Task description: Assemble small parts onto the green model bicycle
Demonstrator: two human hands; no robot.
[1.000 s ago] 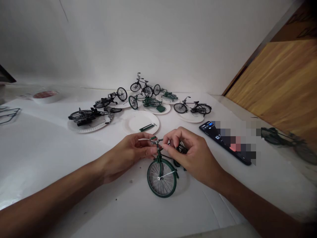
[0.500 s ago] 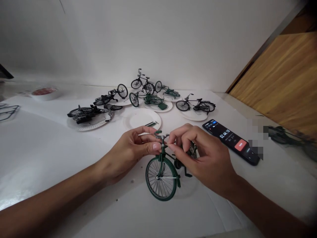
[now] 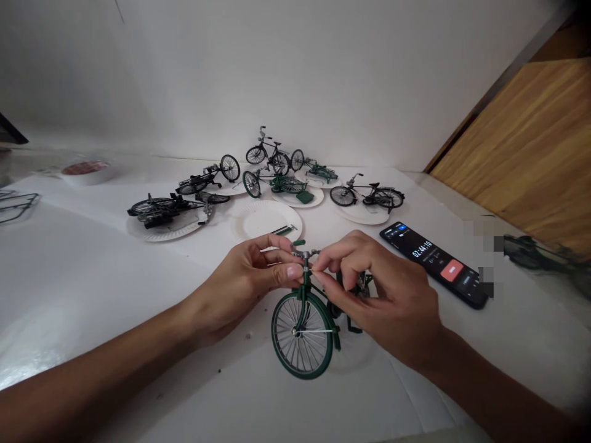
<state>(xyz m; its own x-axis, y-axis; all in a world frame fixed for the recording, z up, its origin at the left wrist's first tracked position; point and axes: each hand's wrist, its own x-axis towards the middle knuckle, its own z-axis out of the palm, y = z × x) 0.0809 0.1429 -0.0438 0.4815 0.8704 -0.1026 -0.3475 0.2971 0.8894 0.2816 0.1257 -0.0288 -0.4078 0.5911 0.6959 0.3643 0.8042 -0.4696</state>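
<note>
From here I'm reading the left hand and right hand both closed, pinching the stem of the green model bicycle at lower centre, just under its handlebar. The front wheel looks fitted; the rear end is partly hidden, so I can't call it finished. Just above, a paper plate holds a loose green part; more model bicycles sit upper centre, a phone at right.
</note>
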